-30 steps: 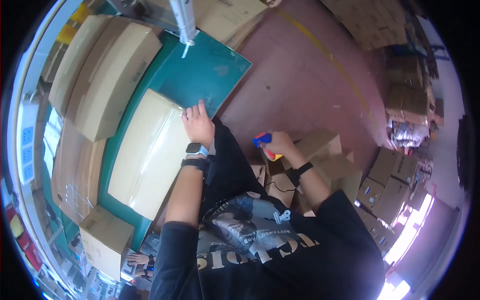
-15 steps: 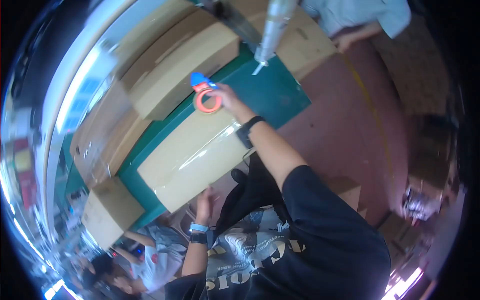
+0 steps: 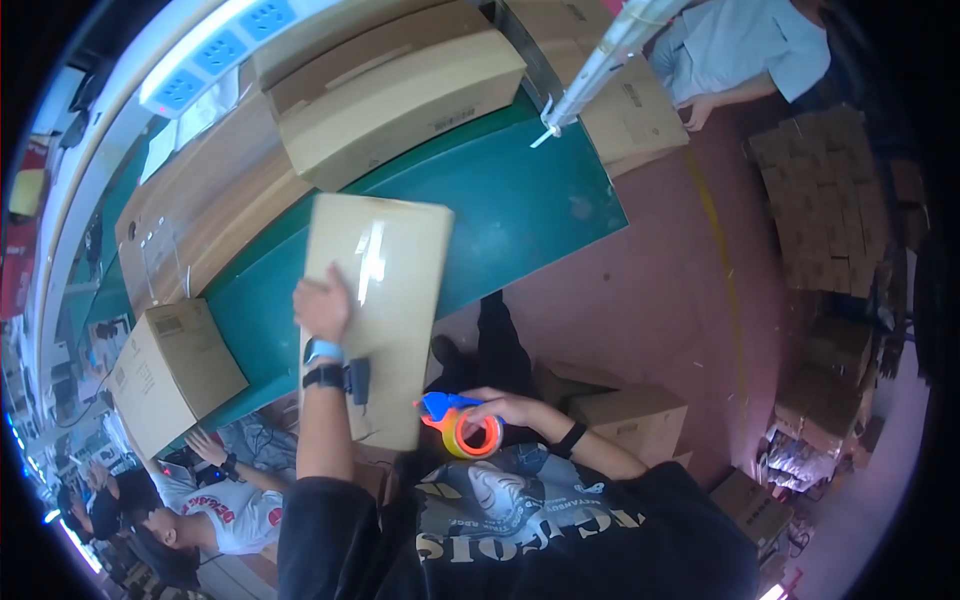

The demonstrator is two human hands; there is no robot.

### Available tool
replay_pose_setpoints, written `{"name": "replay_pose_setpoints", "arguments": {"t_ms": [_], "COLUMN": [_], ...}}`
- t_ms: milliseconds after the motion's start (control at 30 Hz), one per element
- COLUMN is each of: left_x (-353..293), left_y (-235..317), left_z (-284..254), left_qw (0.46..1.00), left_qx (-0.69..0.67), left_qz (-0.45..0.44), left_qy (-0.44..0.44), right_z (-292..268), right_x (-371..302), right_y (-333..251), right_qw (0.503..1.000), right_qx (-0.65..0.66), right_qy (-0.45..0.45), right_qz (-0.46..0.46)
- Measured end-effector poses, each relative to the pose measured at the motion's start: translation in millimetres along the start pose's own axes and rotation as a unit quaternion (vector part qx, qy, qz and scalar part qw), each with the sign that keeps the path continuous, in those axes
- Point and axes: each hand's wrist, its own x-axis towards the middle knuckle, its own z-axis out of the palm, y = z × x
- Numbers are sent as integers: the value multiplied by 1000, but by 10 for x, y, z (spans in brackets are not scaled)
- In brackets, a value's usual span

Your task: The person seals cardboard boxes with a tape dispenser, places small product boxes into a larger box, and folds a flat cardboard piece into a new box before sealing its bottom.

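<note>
A long, flat cardboard box [image 3: 395, 290] with shiny clear tape along its top lies across the green table's front edge, its near end jutting toward my body. My left hand [image 3: 325, 303] rests on the box's top by its left edge, fingers apart, not wrapped round anything. Beside the near right corner of the box, in front of my shirt, my right hand [image 3: 500, 407] is closed on a tape dispenser [image 3: 440, 404]. The dispenser has a blue and orange body and an orange hub with a yellowish roll. Part of its handle is hidden by my fingers.
The green table [image 3: 500, 200] holds a long carton [image 3: 400, 110] at the back and a smaller carton [image 3: 175, 370] at the left. A pale metal post [image 3: 600, 70] hangs over the far side. Co-workers stand at the far right and lower left. Stacked cartons [image 3: 825, 200] line the right.
The box has turned from lying along the table to pointing toward me. My left hand has moved up onto it. My right hand has drawn back toward my body with the tape dispenser.
</note>
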Motion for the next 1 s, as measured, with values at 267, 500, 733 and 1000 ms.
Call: {"name": "replay_pose_setpoints", "arguments": {"t_ms": [267, 500, 733, 1000], "left_x": [-1079, -1064, -1025, -1071], "left_y": [1106, 1160, 1210, 1201], "left_z": [508, 462, 488, 529], "left_qw": [934, 932, 929, 922], "left_qx": [44, -1, -5, 26], "left_qz": [352, 363, 370, 386], "left_qy": [33, 7, 17, 27], "right_z": [-577, -894, -849, -849], "right_x": [-56, 845, 858, -795], "right_y": [-2105, -3112, -3326, -2027], "right_qw": [806, 754, 722, 777], "right_qx": [-381, -611, -673, -547], "right_qy": [281, 230, 159, 263], "right_qz": [-356, -69, 9, -165]}}
